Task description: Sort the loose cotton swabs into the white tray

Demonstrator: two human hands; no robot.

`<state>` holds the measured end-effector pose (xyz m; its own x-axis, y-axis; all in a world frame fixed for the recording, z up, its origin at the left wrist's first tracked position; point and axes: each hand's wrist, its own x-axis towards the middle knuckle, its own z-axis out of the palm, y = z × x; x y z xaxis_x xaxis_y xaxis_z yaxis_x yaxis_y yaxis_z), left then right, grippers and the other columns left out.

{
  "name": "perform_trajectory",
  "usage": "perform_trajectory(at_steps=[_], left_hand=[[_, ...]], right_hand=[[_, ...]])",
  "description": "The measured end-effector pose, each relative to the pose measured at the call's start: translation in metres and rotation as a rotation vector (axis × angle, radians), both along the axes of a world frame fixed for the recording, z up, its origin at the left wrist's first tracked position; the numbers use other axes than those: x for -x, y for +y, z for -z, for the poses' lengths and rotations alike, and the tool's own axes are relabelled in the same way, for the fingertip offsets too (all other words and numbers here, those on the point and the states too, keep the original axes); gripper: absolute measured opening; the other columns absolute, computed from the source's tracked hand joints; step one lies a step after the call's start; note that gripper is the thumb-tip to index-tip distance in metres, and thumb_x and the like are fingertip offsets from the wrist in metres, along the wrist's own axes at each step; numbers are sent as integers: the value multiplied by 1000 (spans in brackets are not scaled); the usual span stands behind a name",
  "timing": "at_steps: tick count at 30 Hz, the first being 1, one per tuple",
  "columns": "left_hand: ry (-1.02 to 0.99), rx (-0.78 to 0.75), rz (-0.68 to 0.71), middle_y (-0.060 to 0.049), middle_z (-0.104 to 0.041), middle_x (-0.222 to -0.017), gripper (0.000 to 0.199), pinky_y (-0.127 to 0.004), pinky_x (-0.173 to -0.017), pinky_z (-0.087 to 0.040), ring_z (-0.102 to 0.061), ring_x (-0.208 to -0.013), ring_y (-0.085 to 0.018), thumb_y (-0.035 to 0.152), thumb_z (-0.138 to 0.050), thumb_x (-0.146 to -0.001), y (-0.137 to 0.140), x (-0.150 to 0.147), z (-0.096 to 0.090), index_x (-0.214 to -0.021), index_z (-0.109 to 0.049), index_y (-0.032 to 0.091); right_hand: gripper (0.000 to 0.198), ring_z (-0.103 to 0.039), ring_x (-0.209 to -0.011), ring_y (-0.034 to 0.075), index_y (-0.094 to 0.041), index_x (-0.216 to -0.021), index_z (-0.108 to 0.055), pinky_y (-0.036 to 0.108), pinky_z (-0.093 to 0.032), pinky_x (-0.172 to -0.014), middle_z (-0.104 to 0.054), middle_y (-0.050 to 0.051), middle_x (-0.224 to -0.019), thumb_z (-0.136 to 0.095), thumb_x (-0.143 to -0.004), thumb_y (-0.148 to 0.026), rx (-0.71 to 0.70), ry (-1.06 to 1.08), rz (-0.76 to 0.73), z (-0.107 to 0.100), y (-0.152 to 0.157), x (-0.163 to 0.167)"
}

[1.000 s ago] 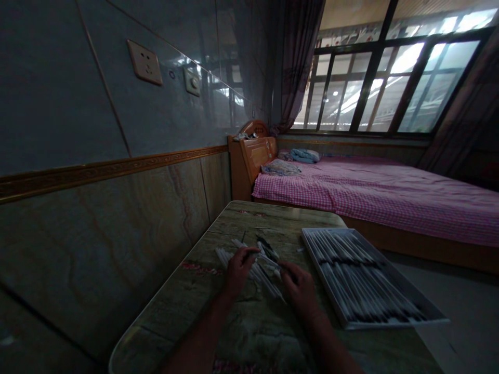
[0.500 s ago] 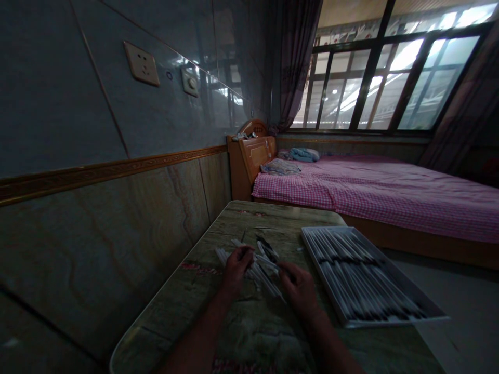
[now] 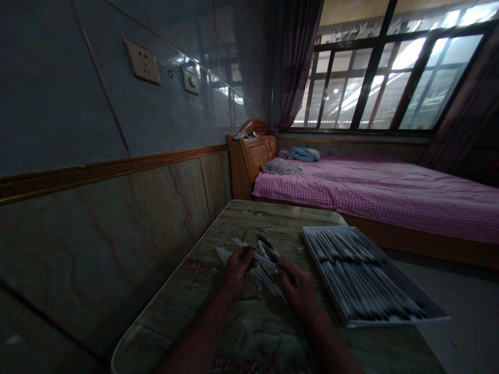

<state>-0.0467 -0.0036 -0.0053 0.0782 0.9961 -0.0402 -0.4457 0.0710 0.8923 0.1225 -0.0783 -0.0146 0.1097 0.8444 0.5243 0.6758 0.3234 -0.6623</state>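
My left hand (image 3: 237, 269) pinches one end of a slim whitish pen (image 3: 266, 261), just above the table. On the pen's other end close the fingers of my right hand (image 3: 299, 286). Beneath and between the hands lies a loose bunch of translucent white pen tubes (image 3: 268, 283), partly covered by my left hand. Beyond them is a small pile of thin black pieces (image 3: 265, 242), too dim to make out in detail. To the right of my right hand, a shallow white tray (image 3: 325, 283) holds two rows of white pens with dark ends.
The stone-patterned table (image 3: 187, 317) has rounded corners and stands against the tiled wall (image 3: 156, 228). Behind it is a bed (image 3: 351, 189) with a pink checked sheet and a wooden headboard (image 3: 253, 150). The tray's right corner juts past the table edge.
Both hands keep almost the same place and grip on the pen. The view has shifted very slightly; the tray and tubes have not moved.
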Motion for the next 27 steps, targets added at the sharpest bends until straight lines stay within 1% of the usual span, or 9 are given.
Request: perform_trajectory(at_steps=[4,7,11,15,17,19,21,24,27], left_hand=[[-35,18,11,3,-62,-65,51,-23,-56,-51,-58,-56,-9,44,-87,-46,-3,0,-3,-83,-69,15],[-51,20,19,0,-68,-73,46,-25,-61,-53,-63,-63,-11,44,-87,-48,-4,0,-4,-79,-68,15],[-61,20,30,-3,-71,-77,46,-27,-65,-54,-65,-70,-14,44,-86,-50,-5,-1,-4,-78,-67,14],[-41,19,21,-2,-70,-73,48,-26,-62,-53,-65,-67,-14,47,-85,-48,-6,-2,-7,-76,-65,14],[-32,12,20,-1,-69,-71,47,-25,-61,-53,-64,-65,-14,48,-85,-49,-6,-2,-9,-75,-65,14],[-21,7,26,-1,-69,-70,46,-24,-60,-52,-64,-64,-13,48,-84,-50,-8,-2,-12,-74,-65,14],[-11,6,25,-1,-70,-70,46,-25,-60,-52,-64,-64,-14,50,-83,-51,-9,-2,-14,-74,-65,14],[-20,9,25,-2,-70,-71,45,-25,-61,-53,-66,-66,-15,49,-83,-52,-9,-3,-15,-75,-65,15],[-53,1,36,-2,-70,-69,43,-24,-60,-53,-66,-66,-15,47,-84,-53,-8,-3,-12,-74,-65,14]], right_hand=[[27,-69,-88,20,-22,-106,-69,28,-51,-77,-74,7,-99,-49,-88,-27,-47,-141,-19,-2,-1,2],[27,-69,-86,21,-22,-108,-68,28,-51,-75,-73,8,-99,-49,-89,-28,-64,-227,-28,-1,-1,4],[28,-69,-79,22,-22,-104,-69,28,-49,-70,-74,9,-90,-46,-90,-30,-21,-203,-7,1,-2,10],[32,-67,-74,21,-20,-97,-71,28,-46,-64,-74,7,-82,-45,-90,-37,112,53,-39,-1,0,17],[33,-62,-65,18,-19,-83,-70,26,-42,-59,-69,3,-70,-48,-86,-43,190,262,-92,-5,4,21],[35,-51,-52,13,-18,-66,-63,23,-35,-50,-57,-2,-53,-52,-79,-48,297,495,-161,-10,8,24],[35,-38,-44,9,-19,-57,-55,22,-28,-46,-44,-6,-46,-56,-70,-51,407,715,-225,-16,10,27],[31,-30,-42,7,-21,-59,-51,22,-23,-43,-38,-8,-45,-60,-62,-50,535,930,-257,-21,9,30],[28,-25,-40,7,-22,-61,-49,21,-19,-41,-34,-9,-45,-59,-62,-48,605,959,-257,-22,7,35]])
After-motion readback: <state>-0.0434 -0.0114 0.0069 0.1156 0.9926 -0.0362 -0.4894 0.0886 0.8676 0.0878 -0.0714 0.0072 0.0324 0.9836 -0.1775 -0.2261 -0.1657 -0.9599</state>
